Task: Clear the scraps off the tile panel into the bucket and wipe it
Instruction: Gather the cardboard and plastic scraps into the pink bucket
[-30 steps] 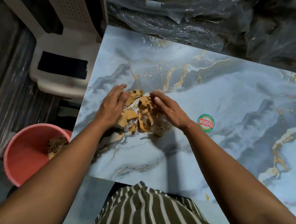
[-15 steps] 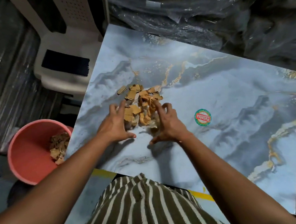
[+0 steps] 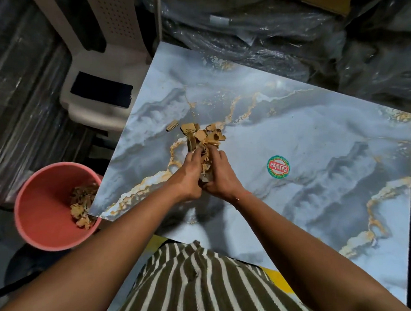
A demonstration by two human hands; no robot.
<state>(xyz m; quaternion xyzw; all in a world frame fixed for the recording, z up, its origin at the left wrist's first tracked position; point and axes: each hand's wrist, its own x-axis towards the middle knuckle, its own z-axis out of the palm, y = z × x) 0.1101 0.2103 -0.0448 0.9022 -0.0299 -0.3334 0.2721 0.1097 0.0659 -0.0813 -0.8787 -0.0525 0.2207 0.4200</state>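
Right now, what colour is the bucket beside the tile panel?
The bucket is salmon pink, seen in the head view.

Bare tile panel (image 3: 318, 129) right of the scraps (image 3: 202, 135); bucket (image 3: 46, 213) just beside its left edge

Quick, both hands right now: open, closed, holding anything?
Left hand: closed, gripping the scraps.
Right hand: closed, gripping the same scraps.

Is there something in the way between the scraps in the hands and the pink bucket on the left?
Nothing visible blocks it. The scraps lie on the tile panel; the bucket stands open below the panel's left corner, which overhangs its rim slightly.
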